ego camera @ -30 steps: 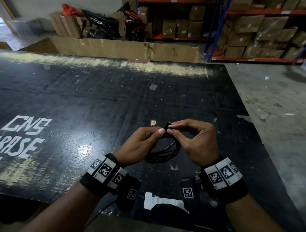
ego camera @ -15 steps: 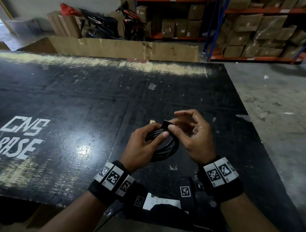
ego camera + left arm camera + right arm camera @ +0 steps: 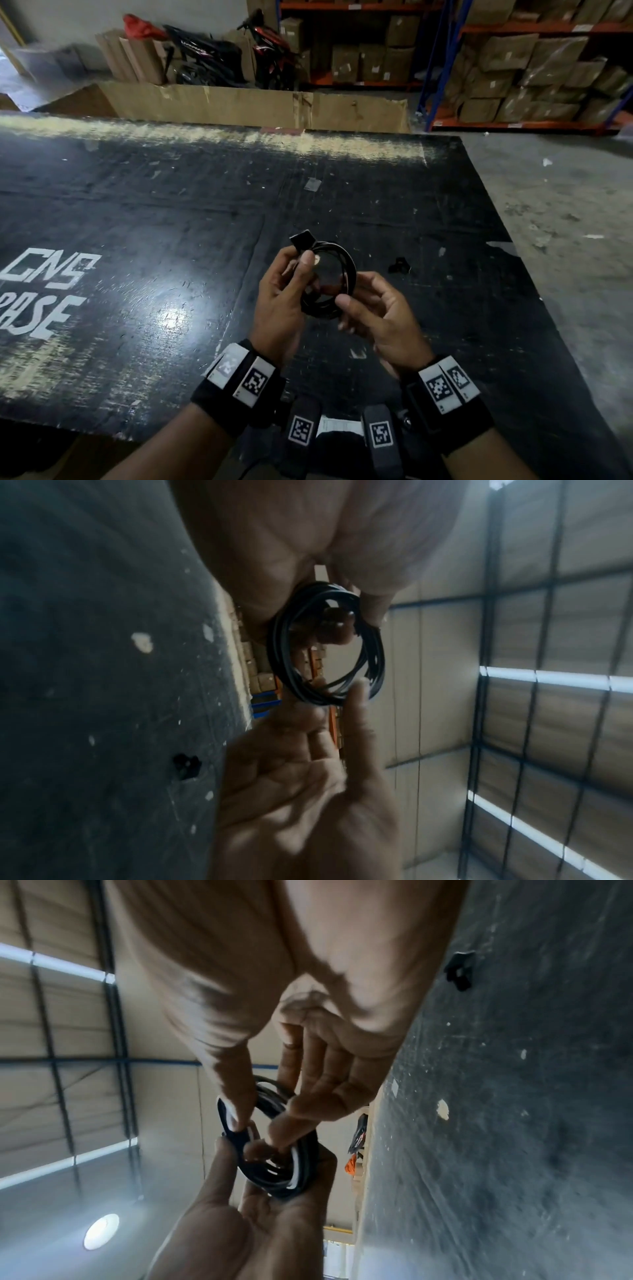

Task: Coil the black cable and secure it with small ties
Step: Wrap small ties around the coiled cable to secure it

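White lettering (image 3: 37, 291) marks the black table (image 3: 171, 212) at far left; above the table's middle the left hand (image 3: 279, 301) grips the coiled black cable (image 3: 346, 270) near its flat tab (image 3: 303, 240), fingers curled around the loops; the right hand (image 3: 380, 317) pinches the coil's lower rim; a small black tie (image 3: 399, 265) lies just right
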Available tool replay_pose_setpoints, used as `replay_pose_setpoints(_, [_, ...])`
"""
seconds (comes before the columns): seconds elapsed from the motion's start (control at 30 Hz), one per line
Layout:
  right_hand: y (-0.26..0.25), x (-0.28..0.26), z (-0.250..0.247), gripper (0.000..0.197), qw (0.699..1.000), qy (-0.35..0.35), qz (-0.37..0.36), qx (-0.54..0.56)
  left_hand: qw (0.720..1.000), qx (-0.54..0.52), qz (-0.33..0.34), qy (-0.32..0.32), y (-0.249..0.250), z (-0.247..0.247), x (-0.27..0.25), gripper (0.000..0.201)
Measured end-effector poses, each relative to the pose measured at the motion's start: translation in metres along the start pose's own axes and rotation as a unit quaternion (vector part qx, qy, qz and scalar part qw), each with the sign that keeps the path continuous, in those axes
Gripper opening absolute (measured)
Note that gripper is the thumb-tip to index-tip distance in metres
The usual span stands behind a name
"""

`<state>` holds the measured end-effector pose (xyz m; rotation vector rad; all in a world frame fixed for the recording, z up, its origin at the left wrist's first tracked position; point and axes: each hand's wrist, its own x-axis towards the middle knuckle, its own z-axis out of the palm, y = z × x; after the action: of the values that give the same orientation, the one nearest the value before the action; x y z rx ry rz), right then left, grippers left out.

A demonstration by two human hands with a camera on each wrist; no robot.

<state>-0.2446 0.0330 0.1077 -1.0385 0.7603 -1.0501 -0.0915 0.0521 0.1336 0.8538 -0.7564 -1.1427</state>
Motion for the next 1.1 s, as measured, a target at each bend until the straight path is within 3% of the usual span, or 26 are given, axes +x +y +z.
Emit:
replay_pose_setpoints(0.1, [-0.001,0.0,0.0,0.031,0.998,-0.009,-0.023,-0.05,0.997,-0.063,-0.036,0.004,0.003,-0.003,0.0,0.01])
replay_pose_setpoints(0.23, [-0.017,0.01,-0.008,0.026,0.997,0.04,-0.065,-0.033,0.995,-0.058,-0.085,-0.015,0.004,-0.021,0.004,0.002])
replay_pose_setpoints(0.37, [-0.045,0.018,-0.021,0.026,0.983,-0.026,-0.095,-0.157,0.987,-0.044,-0.139,-0.075,0.01,-0.035,0.005,0.016])
replay_pose_setpoints(0.5, [-0.068,0.023,-0.025,0.023,0.946,-0.119,-0.062,-0.296,0.969,0.093,-0.167,-0.16,0.024,-0.031,0.014,0.036])
replay_pose_setpoints(0.6, [-0.075,0.029,-0.025,0.023,0.914,-0.181,-0.037,-0.361,0.925,0.22,-0.186,-0.247,0.029,-0.021,0.021,0.065])
replay_pose_setpoints(0.63, [-0.075,0.031,-0.024,0.022,0.913,-0.183,-0.033,-0.363,0.912,0.249,-0.188,-0.266,0.028,-0.019,0.022,0.066])
replay_pose_setpoints(0.7, [-0.073,0.031,-0.024,0.023,0.922,-0.147,-0.039,-0.357,0.906,0.267,-0.181,-0.274,0.025,-0.017,0.024,0.056])
replay_pose_setpoints(0.83, [-0.061,0.024,-0.035,0.036,0.937,-0.099,-0.024,-0.334,0.937,0.222,-0.153,-0.221,0.014,-0.017,0.021,0.042])
replay_pose_setpoints(0.9, [-0.051,0.019,-0.039,0.031,0.951,-0.084,-0.023,-0.296,0.945,0.2,-0.154,-0.21,0.007,-0.021,0.019,0.04])
replay_pose_setpoints(1.1, [-0.02,0.01,-0.049,0.013,0.978,-0.051,-0.007,-0.205,0.915,0.2,-0.246,-0.248,-0.01,-0.027,0.012,0.038])
